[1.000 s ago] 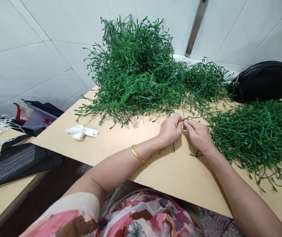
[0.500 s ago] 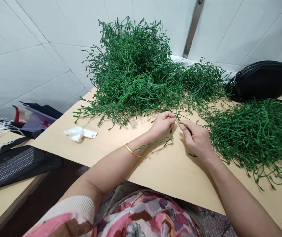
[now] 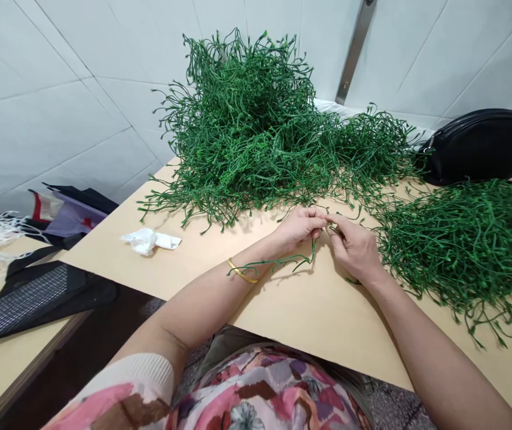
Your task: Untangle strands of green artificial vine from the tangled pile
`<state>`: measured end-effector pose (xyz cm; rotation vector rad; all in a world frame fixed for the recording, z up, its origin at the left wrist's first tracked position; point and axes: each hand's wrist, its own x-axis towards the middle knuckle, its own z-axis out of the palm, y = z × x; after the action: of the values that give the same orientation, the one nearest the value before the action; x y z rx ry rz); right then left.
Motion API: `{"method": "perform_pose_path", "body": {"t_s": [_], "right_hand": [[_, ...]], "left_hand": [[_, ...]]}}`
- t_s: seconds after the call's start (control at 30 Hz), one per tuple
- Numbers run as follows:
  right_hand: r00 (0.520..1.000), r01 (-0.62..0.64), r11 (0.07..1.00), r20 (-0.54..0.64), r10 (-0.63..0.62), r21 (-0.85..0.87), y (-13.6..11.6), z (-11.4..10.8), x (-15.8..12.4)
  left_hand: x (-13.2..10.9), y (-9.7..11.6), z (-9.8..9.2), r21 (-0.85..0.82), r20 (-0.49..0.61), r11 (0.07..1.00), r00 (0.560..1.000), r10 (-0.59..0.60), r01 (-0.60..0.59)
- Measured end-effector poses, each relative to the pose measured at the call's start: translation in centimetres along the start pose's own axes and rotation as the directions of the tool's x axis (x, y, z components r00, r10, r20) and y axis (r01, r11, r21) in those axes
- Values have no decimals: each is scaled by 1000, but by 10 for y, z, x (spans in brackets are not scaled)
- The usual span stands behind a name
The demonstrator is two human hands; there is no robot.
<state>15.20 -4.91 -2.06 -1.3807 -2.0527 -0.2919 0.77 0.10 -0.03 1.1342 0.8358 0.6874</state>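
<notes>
From the head camera, the left hand and right hand meet fingertip to fingertip, both pinched shut on one thin green plastic sprig. The sprig hangs down over the tan board table, in front of the big green pile of sprigs. It looks light and bendy, so the stem end is the best place to pinch. There is bare table near the front edge; a smaller green heap crowds the right.

No readable text or labels
</notes>
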Motion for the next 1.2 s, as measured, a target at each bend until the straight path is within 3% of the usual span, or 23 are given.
{"method": "perform_pose_path", "body": {"t_s": [0.1,0.17,0.37,0.5,0.77,0.9,1.0,1.1,1.2], "right_hand": [[997,15,999,-74,-17,-31,0,1,0],[998,1,999,-59,-4,-44,0,1,0],[972,-176,984,158,174,-4,-1,0,0],[949,-207,977,252,189,48,3,-1,0],[956,-8,969,282,80,-247,1,-10,6],[944,93,994,322,-71,-55,-15,-25,6],[965,114,992,230,-124,58,-27,-45,6],[1000,9,996,26,-7,-89,-22,-72,7],[987,-145,942,-113,116,-304,11,-101,8]], "left_hand": [[0,0,0,-77,3,997,1000,-17,18],[1,-1,0,-95,6,995,1000,-16,16],[2,-5,1,-61,-12,997,999,52,-53],[2,-8,4,2,-13,991,991,132,-132],[8,-18,13,151,-100,969,972,213,-197],[18,-20,11,136,-247,968,939,237,-209],[22,-19,8,158,-285,962,923,260,-222],[18,-16,6,176,-197,946,932,305,-272],[13,-13,4,163,-174,958,948,265,-237]]}}
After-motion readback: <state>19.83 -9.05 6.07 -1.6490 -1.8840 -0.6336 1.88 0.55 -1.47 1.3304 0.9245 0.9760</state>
